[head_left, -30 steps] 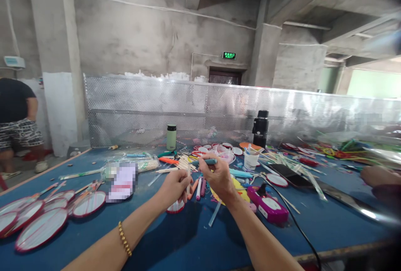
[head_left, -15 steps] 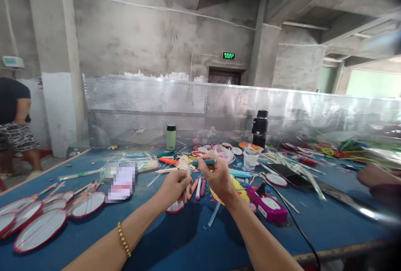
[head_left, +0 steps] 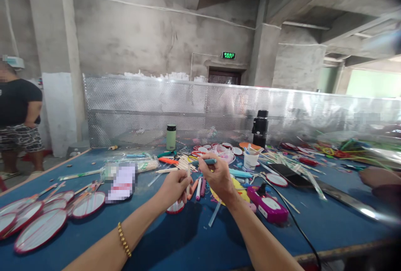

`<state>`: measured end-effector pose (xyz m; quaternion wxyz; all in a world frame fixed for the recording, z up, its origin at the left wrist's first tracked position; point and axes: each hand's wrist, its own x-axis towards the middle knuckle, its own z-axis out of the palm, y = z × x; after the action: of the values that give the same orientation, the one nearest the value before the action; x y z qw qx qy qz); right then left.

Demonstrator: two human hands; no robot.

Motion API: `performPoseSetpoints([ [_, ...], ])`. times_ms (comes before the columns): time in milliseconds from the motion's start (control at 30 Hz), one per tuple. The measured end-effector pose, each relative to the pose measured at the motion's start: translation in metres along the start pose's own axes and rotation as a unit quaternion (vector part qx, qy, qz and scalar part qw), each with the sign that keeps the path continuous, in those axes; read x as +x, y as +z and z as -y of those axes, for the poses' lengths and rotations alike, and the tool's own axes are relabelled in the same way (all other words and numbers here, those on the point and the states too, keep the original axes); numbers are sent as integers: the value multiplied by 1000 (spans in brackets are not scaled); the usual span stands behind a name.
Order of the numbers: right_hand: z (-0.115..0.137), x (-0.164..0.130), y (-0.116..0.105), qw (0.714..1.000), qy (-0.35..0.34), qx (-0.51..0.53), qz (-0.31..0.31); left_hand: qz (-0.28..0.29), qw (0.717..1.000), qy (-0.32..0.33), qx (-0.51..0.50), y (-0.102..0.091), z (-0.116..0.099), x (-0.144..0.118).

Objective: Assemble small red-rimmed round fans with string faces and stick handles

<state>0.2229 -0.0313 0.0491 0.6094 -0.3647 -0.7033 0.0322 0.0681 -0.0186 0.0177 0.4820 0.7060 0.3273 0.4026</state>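
Observation:
My left hand [head_left: 171,188] is closed around a pale flat wooden stick [head_left: 188,175], which stands upright with its top end above the fingers. Below that hand shows a white disc with a red rim [head_left: 175,208]; whether it joins the stick is hidden. My right hand [head_left: 218,176] grips a teal marker pen [head_left: 208,161] like a pencil, its tip pointing left at the stick's upper end. I cannot tell if the tip touches. Several coloured marker pens [head_left: 198,189] lie on the table between my hands.
Red-rimmed white discs on sticks [head_left: 40,230] lie at the left of the blue table [head_left: 140,241]. On the right are a purple power strip [head_left: 270,209] with a black cable, a phone [head_left: 290,175] and a white cup [head_left: 249,160]. A black flask [head_left: 260,129] stands behind.
My hands, the stick and the marker pen have hardly moved. At the far left, a person in a black shirt has come further into view, and another person's hand at right has shifted slightly.

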Motion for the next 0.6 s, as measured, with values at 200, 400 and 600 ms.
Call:
performPoseSetpoints([
  [200, 0, 1, 0, 1000, 1, -3, -1, -3, 1000, 5, 1, 0, 3, 1],
  [400, 1, 1, 0, 1000, 1, -3, -7, -4, 1000, 0, -5, -1, 3, 1],
  [600, 1, 1, 1, 1000, -5, -5, -2, -6, 1000, 1, 0, -1, 3, 1],
])
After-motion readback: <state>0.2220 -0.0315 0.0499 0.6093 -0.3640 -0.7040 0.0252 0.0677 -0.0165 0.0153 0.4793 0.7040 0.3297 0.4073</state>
